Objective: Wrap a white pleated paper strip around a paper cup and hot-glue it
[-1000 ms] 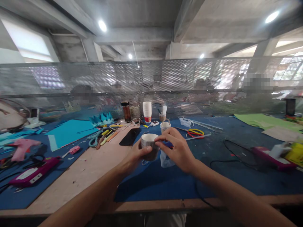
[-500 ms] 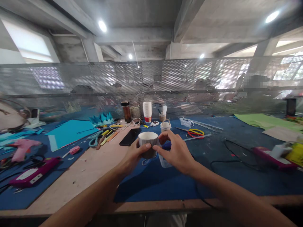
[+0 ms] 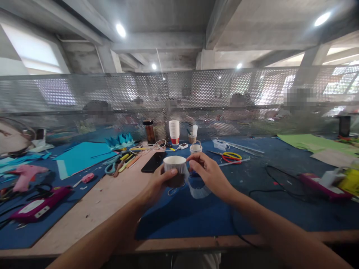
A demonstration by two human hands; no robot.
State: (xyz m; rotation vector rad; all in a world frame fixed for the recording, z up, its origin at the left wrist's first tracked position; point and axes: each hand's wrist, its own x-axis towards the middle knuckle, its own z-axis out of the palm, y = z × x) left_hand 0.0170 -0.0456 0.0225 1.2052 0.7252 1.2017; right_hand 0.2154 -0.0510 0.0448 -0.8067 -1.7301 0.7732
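My left hand is closed round a paper cup, its thumb on the front. The cup stands upright with its white mouth up, and a greyish, pleated strip covers part of its side. From the cup's right side a pale translucent strip hangs in a loose curve below my right hand. Beside the right rim, the right thumb and index finger curl together; whether they pinch the strip is not clear. Behind the right hand, a small white cup with a handle stands on the dark blue mat.
Left of the cup lie a black phone, blue scissors and blue paper. A stack of paper cups and a brown jar stand behind. Yellow-and-red scissors lie right. Purple power strips flank the workspace.
My right thumb has come off the cup's front, and the right hand has shifted slightly right. The hanging strip now swings further out to the right. My left hand still holds the cup.
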